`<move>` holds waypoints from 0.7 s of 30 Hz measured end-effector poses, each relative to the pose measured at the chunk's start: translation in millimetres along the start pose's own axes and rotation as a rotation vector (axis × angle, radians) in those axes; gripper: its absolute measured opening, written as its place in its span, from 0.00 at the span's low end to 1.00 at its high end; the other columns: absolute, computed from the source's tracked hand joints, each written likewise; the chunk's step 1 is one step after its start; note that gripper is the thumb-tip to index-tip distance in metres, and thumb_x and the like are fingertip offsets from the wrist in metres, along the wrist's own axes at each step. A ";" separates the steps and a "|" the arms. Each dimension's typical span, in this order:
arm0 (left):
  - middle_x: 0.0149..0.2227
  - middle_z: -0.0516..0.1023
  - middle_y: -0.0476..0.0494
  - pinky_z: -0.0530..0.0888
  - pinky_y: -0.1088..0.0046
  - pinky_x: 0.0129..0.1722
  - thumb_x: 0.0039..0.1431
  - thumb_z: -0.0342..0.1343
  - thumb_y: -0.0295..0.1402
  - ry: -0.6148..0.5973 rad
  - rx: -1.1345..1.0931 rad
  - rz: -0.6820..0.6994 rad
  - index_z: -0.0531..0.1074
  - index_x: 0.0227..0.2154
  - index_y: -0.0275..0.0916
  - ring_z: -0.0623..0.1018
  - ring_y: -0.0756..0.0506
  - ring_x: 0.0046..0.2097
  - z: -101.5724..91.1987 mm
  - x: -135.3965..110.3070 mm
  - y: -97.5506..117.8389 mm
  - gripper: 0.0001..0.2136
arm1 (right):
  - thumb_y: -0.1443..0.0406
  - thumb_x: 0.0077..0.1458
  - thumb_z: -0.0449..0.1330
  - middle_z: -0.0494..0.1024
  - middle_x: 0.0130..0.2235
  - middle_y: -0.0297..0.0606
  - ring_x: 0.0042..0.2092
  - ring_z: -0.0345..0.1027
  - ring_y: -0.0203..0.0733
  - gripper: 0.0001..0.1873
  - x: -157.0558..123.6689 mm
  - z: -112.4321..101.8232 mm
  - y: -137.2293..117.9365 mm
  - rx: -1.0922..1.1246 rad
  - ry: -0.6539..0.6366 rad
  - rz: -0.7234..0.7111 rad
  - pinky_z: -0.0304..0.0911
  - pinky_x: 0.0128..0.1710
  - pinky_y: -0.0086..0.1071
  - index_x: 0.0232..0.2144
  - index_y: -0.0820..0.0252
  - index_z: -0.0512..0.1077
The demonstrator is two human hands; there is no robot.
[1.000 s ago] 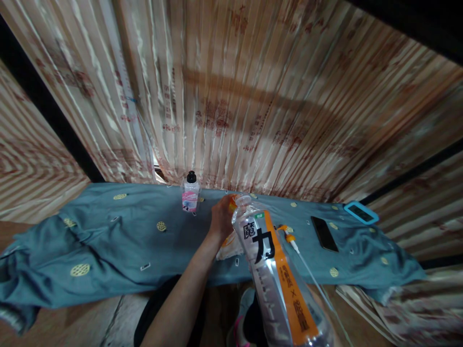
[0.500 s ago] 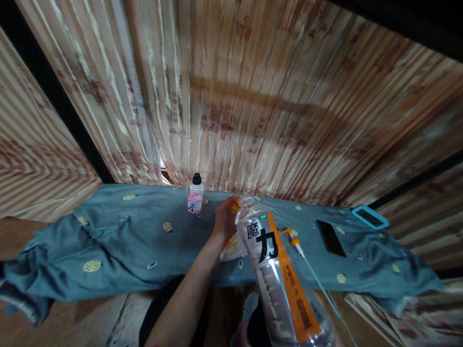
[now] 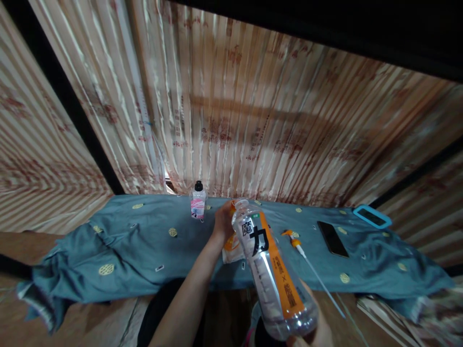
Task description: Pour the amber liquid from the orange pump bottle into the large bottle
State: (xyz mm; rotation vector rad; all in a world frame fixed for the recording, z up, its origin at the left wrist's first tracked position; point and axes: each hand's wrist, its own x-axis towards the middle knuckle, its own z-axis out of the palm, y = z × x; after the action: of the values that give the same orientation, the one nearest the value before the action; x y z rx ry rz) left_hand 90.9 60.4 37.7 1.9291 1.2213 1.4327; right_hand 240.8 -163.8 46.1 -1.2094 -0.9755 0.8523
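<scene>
A clear plastic drink bottle (image 3: 261,277) with an orange and silver label slants across the middle, its uncapped mouth away from me. My right hand (image 3: 318,320) is closed around its base, partly hidden behind it. My left hand (image 3: 222,224) is wrapped round the upper part of a white and orange container (image 3: 231,251) on the cloth. The drink bottle's neck lies over that container and hides much of it. Whether the two mouths touch, I cannot tell. An orange pump head with a long white tube (image 3: 297,245) lies to the right.
A small clear bottle with a pink label and black cap (image 3: 197,205) stands left of my hands. Rightward lie a black phone (image 3: 333,239) and a blue-framed device (image 3: 372,217). Blue-green cloth (image 3: 137,246) covers the narrow surface before a striped curtain (image 3: 224,86).
The drink bottle's base has shifted left and up, and my right hand now shows at it. My left hand stays on the container. The whole view has tilted slightly.
</scene>
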 end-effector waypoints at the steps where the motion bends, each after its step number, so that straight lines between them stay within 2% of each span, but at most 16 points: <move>1: 0.35 0.83 0.41 0.76 0.65 0.40 0.57 0.53 0.29 -0.002 0.004 0.007 0.76 0.32 0.37 0.81 0.41 0.38 0.2 0.4 0.5 0.06 | 0.42 0.36 0.71 0.81 0.50 0.42 0.51 0.77 0.54 0.46 0.3 1.9 -2.8 0.028 -0.005 0.007 0.72 0.50 0.39 0.55 0.56 0.70; 7: 0.35 0.82 0.42 0.76 0.68 0.39 0.58 0.54 0.30 -0.006 0.070 0.042 0.75 0.32 0.39 0.80 0.43 0.38 3.3 3.2 -0.9 0.06 | 0.45 0.34 0.73 0.83 0.46 0.37 0.47 0.79 0.45 0.44 1.2 5.5 -12.8 0.163 -0.007 0.120 0.71 0.47 0.30 0.53 0.54 0.69; 10: 0.35 0.82 0.44 0.76 0.70 0.39 0.58 0.53 0.30 0.006 0.092 -0.007 0.75 0.33 0.40 0.80 0.44 0.37 6.5 3.8 -3.0 0.06 | 0.46 0.34 0.74 0.83 0.47 0.36 0.48 0.78 0.43 0.46 1.5 2.2 -10.1 0.198 -0.043 0.153 0.69 0.48 0.28 0.54 0.54 0.67; 12: 0.37 0.82 0.44 0.76 0.70 0.40 0.58 0.54 0.30 0.008 0.101 -0.016 0.76 0.34 0.40 0.80 0.44 0.39 9.0 4.0 -4.3 0.06 | 0.45 0.33 0.73 0.82 0.48 0.37 0.49 0.77 0.43 0.48 2.2 -0.5 -7.8 0.186 -0.049 0.161 0.68 0.49 0.27 0.55 0.56 0.65; 16: 0.36 0.82 0.44 0.76 0.70 0.40 0.58 0.54 0.32 0.015 0.121 -0.043 0.76 0.35 0.40 0.80 0.44 0.38 14.0 4.7 -6.7 0.06 | 0.46 0.26 0.76 0.83 0.46 0.39 0.47 0.77 0.44 0.53 4.8 -3.3 -9.7 0.196 -0.006 0.219 0.68 0.47 0.27 0.53 0.58 0.65; 21: 0.36 0.82 0.44 0.75 0.70 0.41 0.56 0.56 0.30 0.018 0.135 -0.066 0.75 0.36 0.40 0.80 0.44 0.39 19.1 6.5 -9.4 0.06 | 0.45 0.24 0.76 0.83 0.44 0.38 0.46 0.76 0.45 0.50 6.3 -3.2 -16.9 0.182 0.013 0.219 0.67 0.47 0.29 0.50 0.58 0.69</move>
State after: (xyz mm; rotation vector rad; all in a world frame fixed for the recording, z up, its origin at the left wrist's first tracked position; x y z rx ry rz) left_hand 105.3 73.5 27.0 1.9479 1.4085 1.3684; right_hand 246.3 -161.8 63.5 -1.1758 -0.7459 1.0802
